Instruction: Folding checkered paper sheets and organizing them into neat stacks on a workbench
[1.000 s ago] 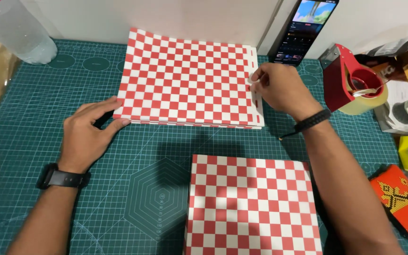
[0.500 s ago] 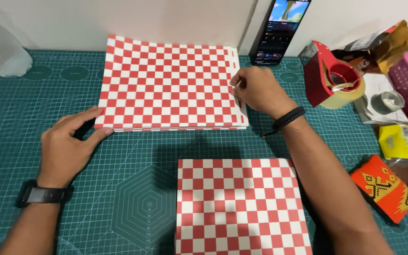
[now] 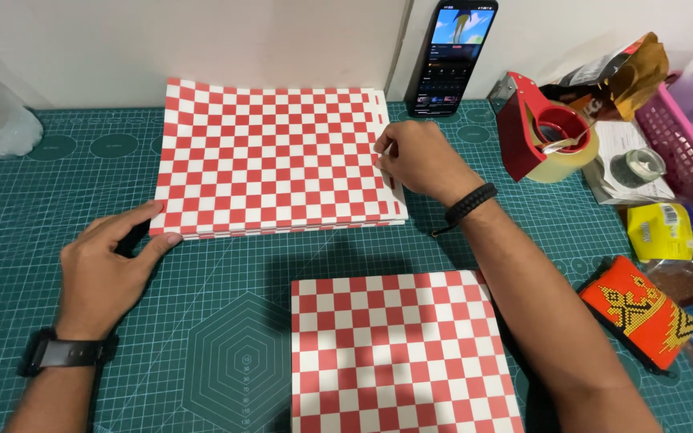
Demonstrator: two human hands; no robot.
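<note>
R hand fingertips pinch checkered paper stack right edge; L hand at its corner.

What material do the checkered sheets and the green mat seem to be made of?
Checkered sheets: probably thin paper, matte or faintly waxed; the stack shows many fine layered edges under the left hand and right hand.
Green mat: likely soft vinyl or rubber, matte, printed with a grid and hexagon lines like a cutting mat.

Green cutting mat — checkered paper stack

Matt checkered paper stack, rubbery cutting mat
</note>
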